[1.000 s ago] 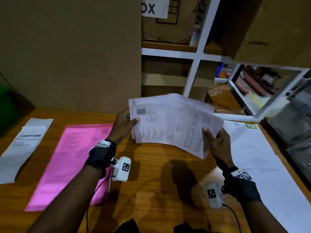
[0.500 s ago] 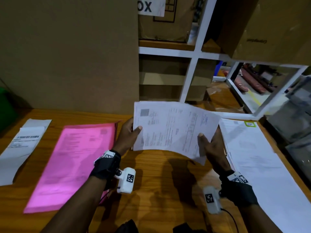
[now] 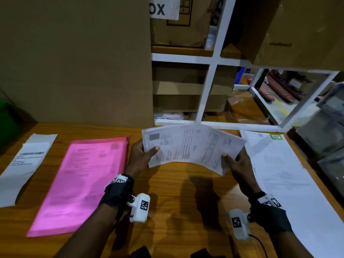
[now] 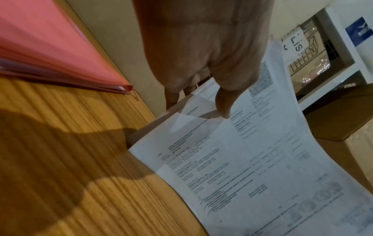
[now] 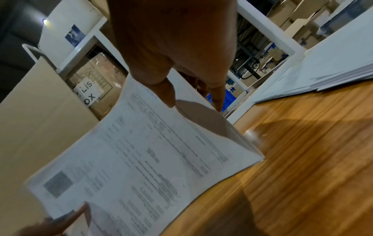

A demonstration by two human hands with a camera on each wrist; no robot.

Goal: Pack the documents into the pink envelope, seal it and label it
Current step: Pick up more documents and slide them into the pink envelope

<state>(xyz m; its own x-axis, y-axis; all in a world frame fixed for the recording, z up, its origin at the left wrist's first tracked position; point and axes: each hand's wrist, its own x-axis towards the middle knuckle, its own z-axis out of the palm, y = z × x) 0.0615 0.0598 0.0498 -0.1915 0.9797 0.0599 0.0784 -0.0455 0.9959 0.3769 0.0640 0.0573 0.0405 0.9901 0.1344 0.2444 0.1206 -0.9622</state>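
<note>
A thin stack of printed documents (image 3: 189,148) hangs just above the wooden table (image 3: 176,198), bowed upward in the middle. My left hand (image 3: 143,151) pinches its left edge, thumb on top; the left wrist view shows that thumb pressed on the documents (image 4: 252,159). My right hand (image 3: 236,164) pinches the right edge, and in the right wrist view its thumb lies on the documents (image 5: 151,159). The pink envelope (image 3: 83,181) lies flat on the table to the left of my left hand, its corner visible as the pink envelope (image 4: 60,52). A white label strip (image 3: 22,162) lies at the far left.
A second pile of white sheets (image 3: 290,179) lies along the table's right side. A tall cardboard box (image 3: 74,58) stands behind the envelope. White shelving (image 3: 208,94) with cartons rises behind the table. Something green (image 3: 5,121) sits at the far left edge.
The sheets, first fanned apart, have been squared into one stack. Both hands lowered it toward the table and slightly back, and it now bows upward between them.
</note>
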